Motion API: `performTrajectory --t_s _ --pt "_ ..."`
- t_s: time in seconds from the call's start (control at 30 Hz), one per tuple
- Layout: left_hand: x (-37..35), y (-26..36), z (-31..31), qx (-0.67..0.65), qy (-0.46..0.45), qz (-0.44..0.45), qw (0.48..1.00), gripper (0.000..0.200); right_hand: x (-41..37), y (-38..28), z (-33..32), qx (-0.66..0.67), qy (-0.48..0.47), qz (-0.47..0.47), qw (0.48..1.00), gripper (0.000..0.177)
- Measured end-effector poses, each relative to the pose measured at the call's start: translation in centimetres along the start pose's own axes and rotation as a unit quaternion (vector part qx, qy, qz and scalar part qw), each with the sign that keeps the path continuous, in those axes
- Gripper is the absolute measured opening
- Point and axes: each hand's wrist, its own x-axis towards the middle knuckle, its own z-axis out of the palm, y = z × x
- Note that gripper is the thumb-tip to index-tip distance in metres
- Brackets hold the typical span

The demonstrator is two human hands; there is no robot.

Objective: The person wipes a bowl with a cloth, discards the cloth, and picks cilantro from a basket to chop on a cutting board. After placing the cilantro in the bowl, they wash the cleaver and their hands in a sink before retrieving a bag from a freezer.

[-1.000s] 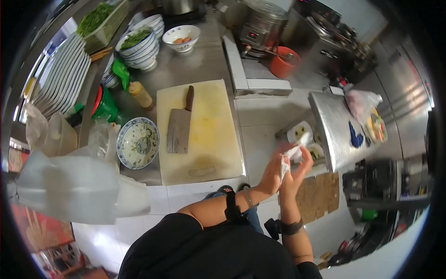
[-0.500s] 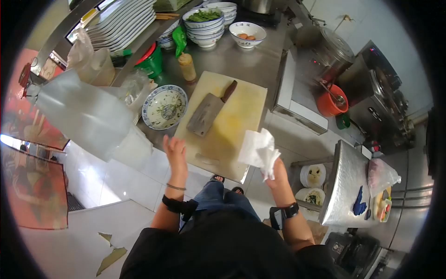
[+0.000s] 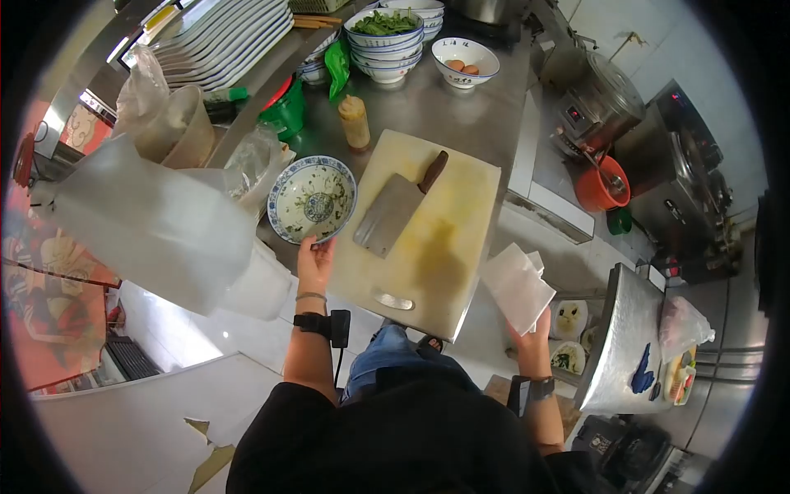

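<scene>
My left hand (image 3: pixel 315 262) is at the near rim of a blue-and-white patterned bowl (image 3: pixel 290 188), its fingers closed on the edge. Green bits are scattered over the bowl's inside. Off the right side of the cutting board (image 3: pixel 461 181), my right hand (image 3: pixel 533 331) holds a white paper towel (image 3: pixel 518 286), spread out flat above the fingers. A cleaver (image 3: pixel 393 216) with a brown wooden handle lies across the board, to the right of the bowl.
A squeeze bottle (image 3: pixel 354 123), a green bucket (image 3: pixel 285 115), stacked bowls with leafy greens (image 3: pixel 383 25) and a bowl of eggs (image 3: pixel 465 66) stand farther back. Stacked white plates (image 3: pixel 222 49) are at upper left. A metal table (image 3: pixel 613 354) stands at right.
My left hand has moved forward from beside the board to the bowl's rim and closed there. My right hand has shifted right, and the crumpled paper towel is now flatter.
</scene>
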Motion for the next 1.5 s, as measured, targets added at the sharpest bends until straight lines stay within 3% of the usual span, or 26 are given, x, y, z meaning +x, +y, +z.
performTrajectory --t_s 0.1,0.17,0.33,0.4,0.43,0.47,0.53,0.6,0.73,0.8,0.87,0.93,0.97,1.0,1.07,1.1,1.2,1.27,1.3,1.43,1.47,1.5 --pt "-0.2 0.0 -0.6 0.015 0.005 0.013 1.000 0.034 -0.1 -1.2 -0.3 -0.085 0.027 -0.013 0.996 0.033" --pt "-1.4 0.4 -1.1 0.114 -0.017 0.044 0.992 0.038 -0.4 -1.6 0.5 -0.136 0.041 -0.018 0.990 0.034" --pt "-7.2 0.4 1.5 0.180 -0.109 -0.045 0.977 0.042 0.9 -0.8 7.7 -0.294 0.045 -0.122 0.947 0.035" --pt "-7.9 -1.1 0.4 0.410 -0.195 -0.040 0.890 0.047 1.8 0.6 10.7 -0.352 0.013 -0.147 0.924 0.032" --pt "-9.2 -2.1 2.8 0.202 -0.150 -0.145 0.957 0.053 2.5 1.5 11.9 -0.458 0.003 -0.170 0.872 0.031" --pt "-9.4 -3.6 3.2 0.205 -0.155 -0.154 0.954 0.053 3.2 2.4 13.0 -0.557 -0.005 -0.191 0.808 0.029" --pt "-10.1 -6.1 3.5 0.213 -0.198 -0.176 0.940 0.058 4.0 4.6 14.8 -0.629 -0.120 -0.323 0.697 0.034" --pt "-10.6 -8.1 4.2 0.185 -0.205 -0.210 0.938 0.060 6.1 6.0 13.0 -0.710 -0.170 -0.400 0.554 0.042" --pt "-11.7 -11.0 7.7 0.247 -0.236 -0.301 0.890 0.073 5.4 7.9 10.3 -0.716 -0.083 -0.399 0.566 0.044" --pt "-12.2 -12.8 9.2 0.306 -0.310 -0.243 0.867 0.078 4.3 7.7 9.4 -0.666 -0.074 -0.361 0.648 0.045" --pt "-12.2 -14.4 9.7 0.346 -0.295 -0.279 0.846 0.082 3.1 6.4 8.1 -0.650 -0.052 -0.363 0.666 0.042" --pt "-11.8 -15.8 10.8 0.369 -0.316 -0.311 0.817 0.077 1.4 4.8 7.6 -0.660 -0.071 -0.234 0.710 0.038" --pt "-11.4 -17.0 10.7 0.355 -0.349 -0.320 0.806 0.076 0.4 3.4 7.7 -0.691 -0.034 -0.152 0.706 0.033" --pt "-11.7 -18.4 11.0 0.360 -0.361 -0.343 0.789 0.076 -0.5 2.2 6.1 -0.686 -0.005 -0.159 0.710 0.033" --pt "-12.6 -21.0 11.5 0.345 -0.373 -0.410 0.758 0.073 -2.6 0.0 2.8 -0.712 -0.017 -0.241 0.659 0.034" --pt "-13.5 -22.3 11.9 0.358 -0.377 -0.424 0.742 0.072 -3.8 -1.5 1.6 -0.692 0.034 -0.318 0.647 0.035" --pt "-16.6 -26.6 12.7 0.351 -0.410 -0.501 0.676 0.071 -9.0 -6.9 -0.3 -0.661 0.221 -0.380 0.608 0.037" --pt "-19.7 -29.6 12.7 0.374 -0.416 -0.521 0.645 0.075 -12.1 -9.5 -2.6 -0.586 0.322 -0.408 0.621 0.036" --pt "-21.7 -31.1 13.1 0.370 -0.438 -0.527 0.627 0.077 -14.0 -10.8 -4.0 -0.637 0.373 -0.390 0.550 0.035" --pt "-28.6 -36.9 12.2 0.371 -0.511 -0.563 0.534 0.084 -18.9 -13.3 -9.6 -0.618 0.385 -0.490 0.480 0.029" --pt "-31.0 -38.7 11.7 0.370 -0.542 -0.557 0.510 0.085 -20.0 -14.0 -11.6 -0.596 0.388 -0.515 0.478 0.026" --pt "-33.5 -40.1 11.3 0.367 -0.543 -0.570 0.496 0.084 -21.8 -14.6 -12.3 -0.574 0.402 -0.500 0.510 0.025"
